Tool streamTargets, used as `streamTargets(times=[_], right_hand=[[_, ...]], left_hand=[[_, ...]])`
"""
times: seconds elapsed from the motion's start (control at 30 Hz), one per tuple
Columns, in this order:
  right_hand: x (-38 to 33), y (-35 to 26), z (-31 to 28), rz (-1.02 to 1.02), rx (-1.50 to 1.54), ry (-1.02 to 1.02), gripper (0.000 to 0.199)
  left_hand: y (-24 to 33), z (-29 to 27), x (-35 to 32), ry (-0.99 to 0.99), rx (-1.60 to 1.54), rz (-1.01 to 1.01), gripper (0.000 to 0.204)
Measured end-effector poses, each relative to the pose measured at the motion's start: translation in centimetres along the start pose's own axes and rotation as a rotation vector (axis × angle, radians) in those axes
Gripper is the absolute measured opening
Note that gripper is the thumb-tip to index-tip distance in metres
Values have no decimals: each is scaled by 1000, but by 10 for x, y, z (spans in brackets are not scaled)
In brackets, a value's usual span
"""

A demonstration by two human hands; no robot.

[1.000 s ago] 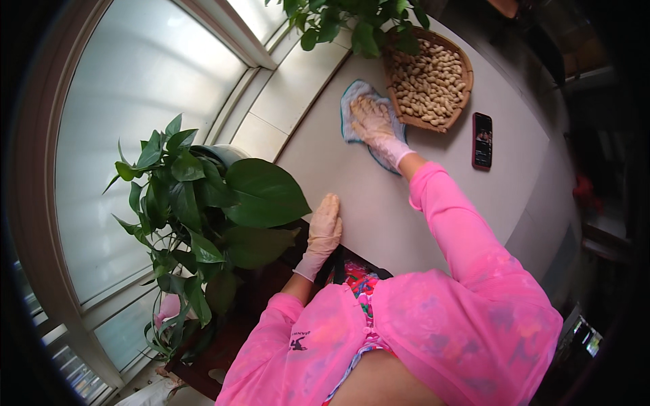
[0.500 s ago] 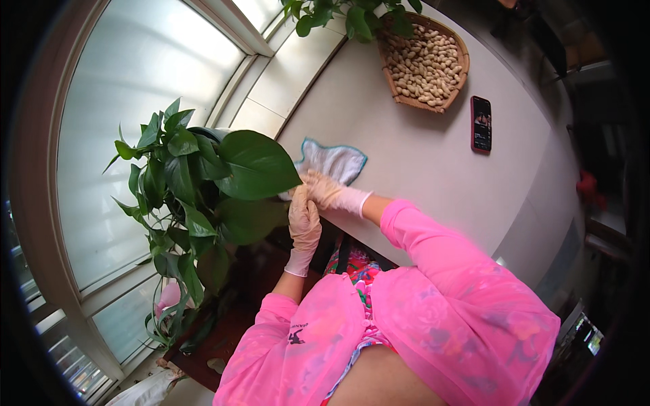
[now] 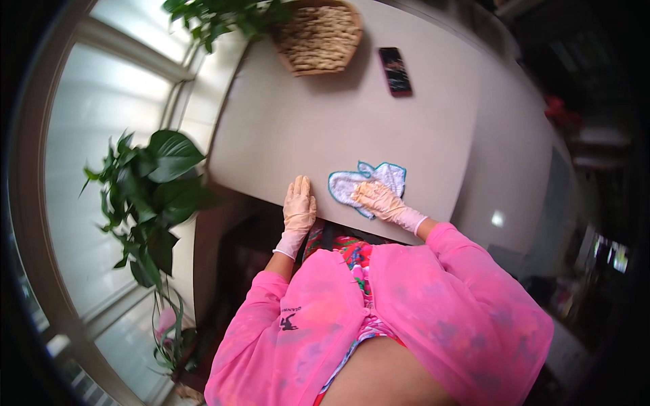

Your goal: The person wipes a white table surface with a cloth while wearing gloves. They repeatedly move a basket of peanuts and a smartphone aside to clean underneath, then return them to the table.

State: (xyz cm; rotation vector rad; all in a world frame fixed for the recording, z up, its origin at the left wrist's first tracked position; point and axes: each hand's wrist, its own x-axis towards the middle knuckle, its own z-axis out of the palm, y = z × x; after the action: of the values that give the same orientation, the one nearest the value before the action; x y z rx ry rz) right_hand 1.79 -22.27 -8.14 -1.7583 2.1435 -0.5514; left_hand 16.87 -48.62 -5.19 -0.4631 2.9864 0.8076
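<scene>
My right hand [image 3: 380,200], in a pale glove, presses flat on a light blue-edged cloth [image 3: 369,183] near the front edge of a beige table [image 3: 325,122]. My left hand [image 3: 298,208], also gloved, rests flat with fingers together on the table edge, just left of the cloth and apart from it. Both sleeves are pink.
At the table's far side stand a woven basket [image 3: 318,34] of pale nuts and a dark phone [image 3: 395,71]. Leafy plants sit behind the basket [image 3: 217,13] and to my left [image 3: 152,196] by a large window. The table's right part curves away toward dark furniture.
My right hand has dragged the cloth from beside the far basket back to the near table edge. The left hand has stayed on the edge.
</scene>
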Motion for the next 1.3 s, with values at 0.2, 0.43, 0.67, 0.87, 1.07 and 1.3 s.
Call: streamTargets(times=[0.2, 0.43, 0.67, 0.87, 1.07, 1.3], right_hand=[[-114, -5, -14, 520, -182, -41, 55], [-131, -11, -16, 612, -178, -161, 55], [-146, 18, -43, 463, -186, -109, 51], [-154, 60, -51, 656, -169, -58, 54], [-151, 118, -68, 888, -218, -11, 56], [-123, 168, -100, 896, -215, 89, 49]], left_hand=[[66, 31, 17, -192, 82, 146, 71], [113, 45, 61, -219, 151, 197, 82], [141, 52, 119, -318, 223, 179, 86], [175, 64, 156, -352, 257, 196, 85], [190, 83, 192, -278, 258, 130, 90], [191, 92, 196, -311, 292, 171, 100]])
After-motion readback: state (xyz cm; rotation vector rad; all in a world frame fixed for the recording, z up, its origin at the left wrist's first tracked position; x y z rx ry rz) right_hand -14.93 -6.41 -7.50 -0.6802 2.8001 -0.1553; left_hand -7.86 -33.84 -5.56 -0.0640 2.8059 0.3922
